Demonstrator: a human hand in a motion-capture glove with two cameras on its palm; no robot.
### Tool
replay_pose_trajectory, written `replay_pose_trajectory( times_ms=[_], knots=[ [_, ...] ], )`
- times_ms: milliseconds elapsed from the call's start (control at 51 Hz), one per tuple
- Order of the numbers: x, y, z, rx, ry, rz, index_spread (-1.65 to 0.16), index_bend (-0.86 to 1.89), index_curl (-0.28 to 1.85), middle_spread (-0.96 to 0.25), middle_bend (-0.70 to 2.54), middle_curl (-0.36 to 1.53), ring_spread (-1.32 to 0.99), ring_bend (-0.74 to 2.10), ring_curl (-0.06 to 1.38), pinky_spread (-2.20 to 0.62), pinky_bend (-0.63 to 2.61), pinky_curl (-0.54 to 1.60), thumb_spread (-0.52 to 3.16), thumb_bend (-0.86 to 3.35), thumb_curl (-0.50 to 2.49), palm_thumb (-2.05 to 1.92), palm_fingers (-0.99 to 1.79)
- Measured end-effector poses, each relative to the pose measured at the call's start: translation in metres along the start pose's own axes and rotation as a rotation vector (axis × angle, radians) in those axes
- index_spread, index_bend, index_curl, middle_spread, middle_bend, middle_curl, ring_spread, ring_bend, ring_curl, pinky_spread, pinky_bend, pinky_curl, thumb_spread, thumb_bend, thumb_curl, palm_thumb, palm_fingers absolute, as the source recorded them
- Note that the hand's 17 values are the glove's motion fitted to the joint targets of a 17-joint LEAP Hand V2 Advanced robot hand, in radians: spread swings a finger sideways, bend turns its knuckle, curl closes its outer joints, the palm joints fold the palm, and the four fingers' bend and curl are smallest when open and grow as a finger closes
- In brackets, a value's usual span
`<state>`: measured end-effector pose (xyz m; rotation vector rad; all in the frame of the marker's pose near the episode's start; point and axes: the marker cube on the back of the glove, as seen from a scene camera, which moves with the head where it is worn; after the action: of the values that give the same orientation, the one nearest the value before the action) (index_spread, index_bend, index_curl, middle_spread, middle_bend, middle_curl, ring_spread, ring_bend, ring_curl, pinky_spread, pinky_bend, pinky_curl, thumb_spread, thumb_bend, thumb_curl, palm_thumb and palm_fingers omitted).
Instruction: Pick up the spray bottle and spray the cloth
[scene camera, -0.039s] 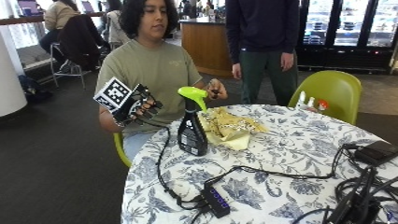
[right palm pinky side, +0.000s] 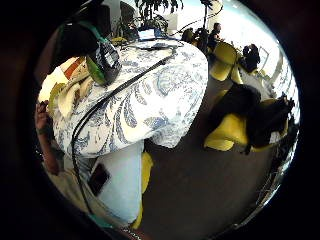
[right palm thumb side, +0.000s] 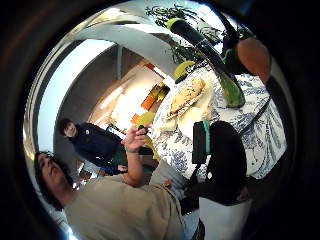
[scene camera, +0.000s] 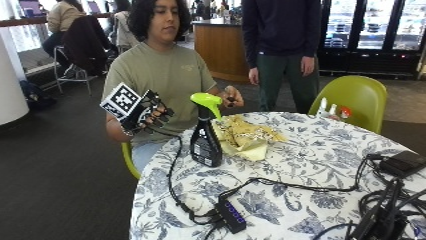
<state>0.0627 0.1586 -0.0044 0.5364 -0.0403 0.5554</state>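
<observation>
The black spray bottle with a lime-green trigger head stands upright on the flowered tablecloth, near the table's edge in front of the seated person. Against its right side lies the crumpled yellow cloth. My gloved right hand hangs in the air to the left of the bottle, past the table's edge. It touches nothing and its fingers are loosely curled. In the little finger side palm view the bottle and the cloth lie a little way off on the table. The person's bare left hand is raised behind the cloth.
Black cables run from the glove across the table to a small hub. More cables and a black box crowd the right side. Small bottles stand at the far edge. A green chair stands behind, with a person standing beside it.
</observation>
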Motion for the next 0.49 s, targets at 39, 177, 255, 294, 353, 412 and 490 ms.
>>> replay_pose_trajectory(
  times_ms=[39, 177, 255, 294, 353, 412, 490],
  knots=[
    [0.024, 0.015, -0.014, 0.096, -0.006, 0.101, -0.24, 0.32, 0.18, -0.04, 0.25, 0.12, -0.07, 0.33, 0.15, 0.12, 0.29, 0.13, 0.63, 0.34, 0.13, 0.50, 0.74],
    [0.029, 0.021, -0.018, 0.122, 0.002, 0.121, -0.31, 0.27, 0.25, -0.05, 0.23, 0.19, -0.09, 0.32, 0.22, 0.17, 0.28, 0.20, 0.95, 0.35, 0.19, 0.54, 0.72],
    [0.029, 0.022, -0.019, 0.118, 0.003, 0.119, -0.33, 0.24, 0.27, -0.05, 0.22, 0.22, -0.10, 0.31, 0.23, 0.18, 0.27, 0.22, 1.05, 0.34, 0.22, 0.55, 0.71],
    [0.028, 0.024, -0.019, 0.116, 0.000, 0.115, -0.34, 0.22, 0.28, -0.06, 0.21, 0.23, -0.10, 0.31, 0.24, 0.18, 0.26, 0.22, 1.08, 0.33, 0.23, 0.55, 0.71],
    [0.028, 0.025, -0.019, 0.117, -0.008, 0.108, -0.34, 0.20, 0.29, -0.07, 0.20, 0.24, -0.10, 0.30, 0.25, 0.18, 0.25, 0.23, 1.13, 0.31, 0.24, 0.55, 0.72],
    [0.028, 0.023, -0.020, 0.120, -0.012, 0.108, -0.35, 0.18, 0.29, -0.08, 0.19, 0.26, -0.11, 0.29, 0.26, 0.19, 0.24, 0.24, 1.15, 0.29, 0.26, 0.55, 0.71],
    [0.029, 0.023, -0.021, 0.120, -0.011, 0.114, -0.35, 0.16, 0.30, -0.10, 0.19, 0.27, -0.11, 0.29, 0.27, 0.19, 0.24, 0.26, 1.17, 0.26, 0.27, 0.55, 0.71]
  ],
)
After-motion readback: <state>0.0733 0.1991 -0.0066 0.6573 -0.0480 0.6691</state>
